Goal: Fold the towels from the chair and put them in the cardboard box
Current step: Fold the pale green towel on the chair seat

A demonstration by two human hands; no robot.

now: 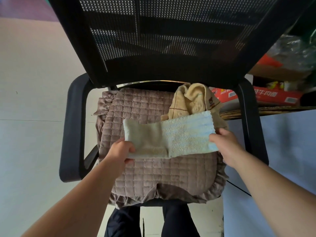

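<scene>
Over the quilted chair cushion (153,168), both hands (122,151) (224,144) pinch the blue towel (171,135); slack grip could unfold it.

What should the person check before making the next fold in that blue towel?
1. Left hand grips the left end of the blue towel: ok.
2. Right hand pinches the right end: ok.
3. Towel held flat and stretched between the hands: ok, though the left part looks already doubled over.
4. Free seat cushion beneath for laying it down: ok.
5. Beige towel out of the way: not ok, it lies crumpled at the back right of the seat and the blue towel's far edge overlaps it.
6. Cardboard box within reach: cannot tell, no open box shows clearly in this view.
</scene>
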